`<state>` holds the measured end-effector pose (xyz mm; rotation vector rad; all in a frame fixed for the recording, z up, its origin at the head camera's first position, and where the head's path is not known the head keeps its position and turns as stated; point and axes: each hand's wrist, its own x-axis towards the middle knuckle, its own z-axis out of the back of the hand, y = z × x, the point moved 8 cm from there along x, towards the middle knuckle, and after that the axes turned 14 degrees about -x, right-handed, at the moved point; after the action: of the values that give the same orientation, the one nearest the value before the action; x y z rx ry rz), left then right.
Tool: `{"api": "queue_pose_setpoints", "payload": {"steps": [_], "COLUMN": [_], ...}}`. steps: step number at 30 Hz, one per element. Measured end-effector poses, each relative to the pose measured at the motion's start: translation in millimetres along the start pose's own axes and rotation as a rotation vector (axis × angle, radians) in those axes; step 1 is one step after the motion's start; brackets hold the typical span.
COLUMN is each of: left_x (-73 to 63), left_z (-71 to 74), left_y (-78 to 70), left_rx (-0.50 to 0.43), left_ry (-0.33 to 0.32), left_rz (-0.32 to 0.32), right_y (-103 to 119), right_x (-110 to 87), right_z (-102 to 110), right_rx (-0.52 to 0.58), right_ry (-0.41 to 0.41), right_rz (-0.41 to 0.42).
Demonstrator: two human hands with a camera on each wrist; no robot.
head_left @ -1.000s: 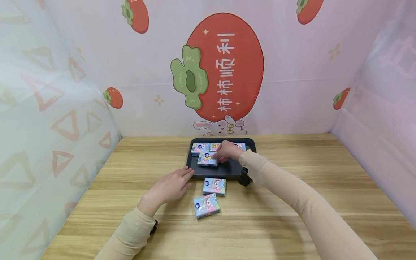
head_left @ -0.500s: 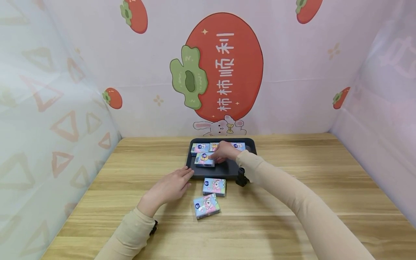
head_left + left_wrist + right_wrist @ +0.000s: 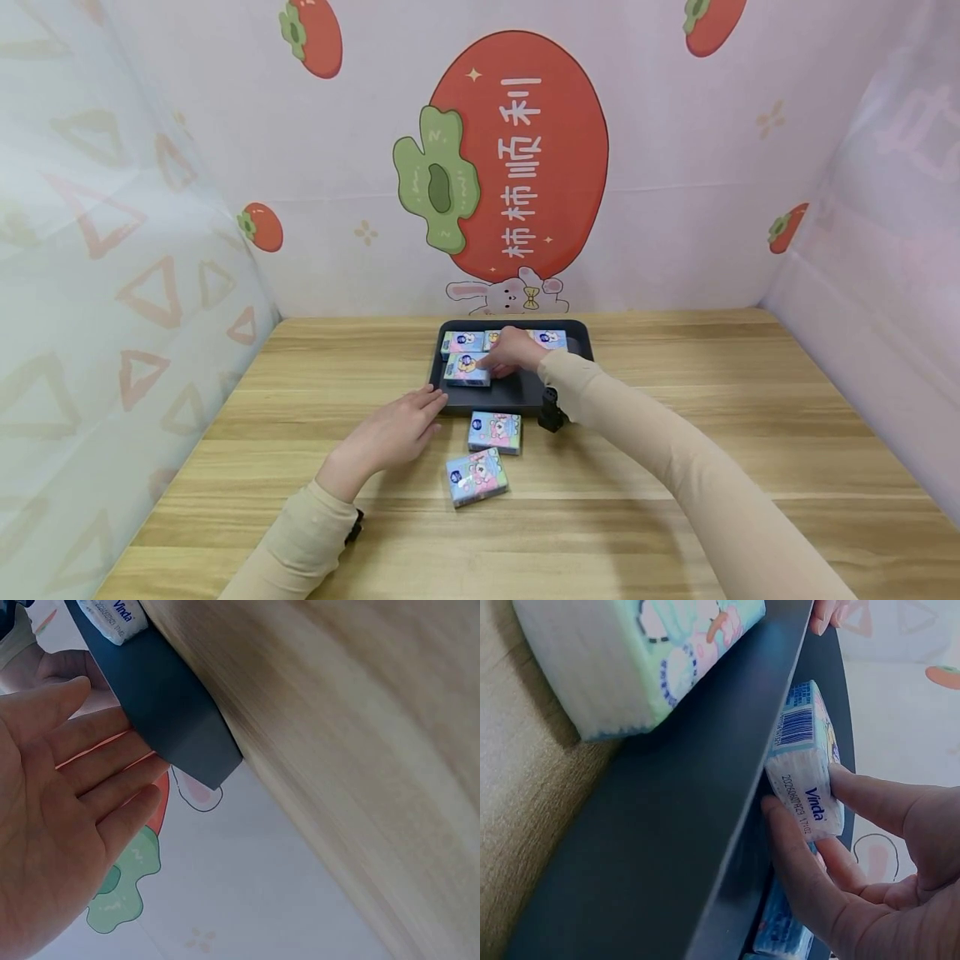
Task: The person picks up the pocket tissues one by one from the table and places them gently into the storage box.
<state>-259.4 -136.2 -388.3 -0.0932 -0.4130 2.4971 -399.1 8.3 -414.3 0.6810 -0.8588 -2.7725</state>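
Observation:
My right hand (image 3: 513, 350) reaches into a black tray (image 3: 510, 408) and pinches one end of a small pack of tissues (image 3: 465, 370). In the right wrist view, the thumb lies on the pack's printed face, and a finger is at the edge of its white end, marked Vinda. This pack sits in the tray's left part, in front of a back row of similar tissue packs (image 3: 462, 340). My left hand (image 3: 393, 429) touches the tray's front left corner with its fingers straight. In the left wrist view, its fingertips (image 3: 161, 765) lie against the tray's side.
Two more tissue packs lie on the wooden table (image 3: 637, 517) in front of the tray: a nearer tilted pack (image 3: 477, 477) and a straighter pack (image 3: 495, 432) close to the tray's front edge. A printed cloth backdrop (image 3: 337, 167) rises behind the table.
My right hand has slid left a little, taking the tissue pack with it toward the tray's left side. The left hand and the two packs on the table have stayed in place.

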Motion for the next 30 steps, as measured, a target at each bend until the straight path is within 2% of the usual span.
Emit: {"api": "queue_pose_setpoints", "payload": {"steps": [8,30], "left_x": [-0.4,1.0], "left_z": [-1.7,-0.7], "left_y": [0.0,-0.4], "left_rx": [0.005,0.005], "left_ry": [0.008,0.01], "left_rz": [0.005,0.005], "right_y": [-0.9,8.8], "right_x": [5.0,5.5], "right_z": [-3.4,-6.9], "right_rx": [0.009,0.005], "right_ry": [0.009,-0.035], "right_rz": [-0.014,-0.05]}}
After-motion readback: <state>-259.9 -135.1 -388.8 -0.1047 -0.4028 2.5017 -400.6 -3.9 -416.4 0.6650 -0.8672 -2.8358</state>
